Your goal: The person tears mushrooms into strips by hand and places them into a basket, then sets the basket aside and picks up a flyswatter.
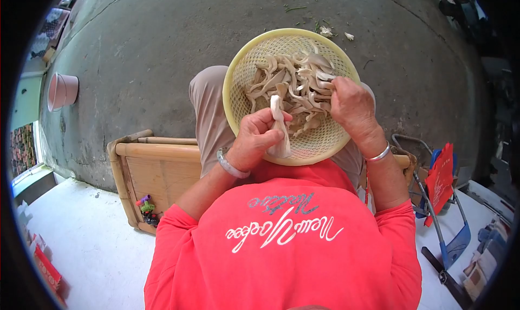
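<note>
A pale yellow plastic mesh basket (228,93) rests on my lap, with torn strips of oyster mushroom (295,85) piled in it. Between the thumb and fingers of my left hand (255,139), over the basket's near left side, is a whitish oyster mushroom piece (277,108). My right hand (351,105) is closed at the basket's right side, its fingertips pinching a pale mushroom strip (325,77) above the pile. The two hands are apart. The undersides of my right fingers are hidden.
A bamboo chair (157,153) is under me, with small colourful toys (146,207) on its left side. A pink bucket (63,91) stands far left. Mushroom scraps (326,31) lie on the concrete floor beyond the basket. At right is a folding metal frame (433,207) with a red bag (440,180).
</note>
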Tool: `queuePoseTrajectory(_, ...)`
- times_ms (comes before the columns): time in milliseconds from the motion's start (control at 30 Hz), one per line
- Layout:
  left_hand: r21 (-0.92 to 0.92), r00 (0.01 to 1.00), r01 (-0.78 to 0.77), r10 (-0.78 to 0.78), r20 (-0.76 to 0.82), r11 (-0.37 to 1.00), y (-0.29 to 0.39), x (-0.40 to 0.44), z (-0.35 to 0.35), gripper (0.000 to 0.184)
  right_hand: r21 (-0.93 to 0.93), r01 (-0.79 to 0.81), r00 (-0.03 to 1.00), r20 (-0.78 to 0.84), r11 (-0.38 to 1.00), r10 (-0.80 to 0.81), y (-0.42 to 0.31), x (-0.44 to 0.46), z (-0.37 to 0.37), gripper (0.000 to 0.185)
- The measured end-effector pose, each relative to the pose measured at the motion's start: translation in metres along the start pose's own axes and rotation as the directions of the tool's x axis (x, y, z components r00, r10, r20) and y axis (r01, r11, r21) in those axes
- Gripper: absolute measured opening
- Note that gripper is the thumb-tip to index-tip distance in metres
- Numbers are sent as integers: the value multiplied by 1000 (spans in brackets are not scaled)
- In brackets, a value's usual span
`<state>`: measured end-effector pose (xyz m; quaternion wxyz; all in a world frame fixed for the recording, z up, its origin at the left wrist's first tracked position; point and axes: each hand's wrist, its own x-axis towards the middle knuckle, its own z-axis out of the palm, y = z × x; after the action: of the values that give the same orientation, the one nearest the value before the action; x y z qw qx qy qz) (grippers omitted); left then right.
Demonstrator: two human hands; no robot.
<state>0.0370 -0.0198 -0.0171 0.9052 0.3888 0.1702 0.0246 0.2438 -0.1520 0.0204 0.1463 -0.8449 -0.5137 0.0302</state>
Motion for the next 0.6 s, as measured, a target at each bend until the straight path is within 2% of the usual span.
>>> queuePoseTrajectory(33, 0, 1000, 0, 0, 0, 1000, 0, 0, 2, 35, -8, 2, 998, -56, 1000, -2, 1, 1, -1, 2)
queuePoseTrajectory(67, 9, 995, -38, 39, -93, 999, 0, 1, 7, 36, -9, 1, 998, -56, 1000, -1, -1, 0, -3, 2)
queuePoseTrajectory(100, 21, 980, -75, 78, -185, 997, 0, 2, 11, 37, 302, -90, 995, 77, 949, 69, -7, -2, -7, 4)
queuePoseTrajectory(133, 20, 980, -73, 76, -185, 997, -2, 3, 12, 37, 567, -208, 970, 225, 797, 93, -14, -5, -8, 7)
queuePoseTrajectory(167, 15, 971, -80, 82, -225, 997, -4, 6, 12, 38, 568, -209, 970, 225, 796, 94, -20, -10, -4, 7)
queuePoseTrajectory(200, 9, 961, -88, 87, -264, 996, -5, 7, 12, 39, 758, -326, 935, 349, 565, 71, -27, -16, 3, 10)
queuePoseTrajectory(233, 10, 961, -88, 87, -264, 996, -3, 6, 13, 39, 854, -438, 891, 454, 280, 9, -34, -19, 9, 14)
queuePoseTrajectory(267, 78, 957, -64, 84, -279, 995, 0, 5, 14, 39, 855, -436, 892, 451, 281, 14, -40, -19, 11, 14)
queuePoseTrajectory(333, 137, 965, -37, 71, -252, 990, -1, 8, 14, 39, 731, -427, 863, 506, 532, -2, -46, -20, 9, 23)
queuePoseTrajectory(400, 322, 949, -132, 213, -232, 937, -10, 12, 9, 38, 671, -376, 883, 469, 639, 26, -49, -20, 12, 31)
queuePoseTrajectory(433, 308, 960, -135, 201, -193, 942, -11, 13, 10, 38, 653, -391, 884, 462, 648, 68, -49, -22, 17, 31)
queuePoseTrajectory(500, 266, 957, -81, 150, -249, 961, -10, 10, 10, 34, 685, -286, 941, 331, 670, 64, -48, -26, 31, 32)
queuePoseTrajectory(600, 245, 965, -79, 135, -224, 966, -9, 10, 10, 29, 710, -290, 944, 322, 642, 71, -48, -28, 37, 30)
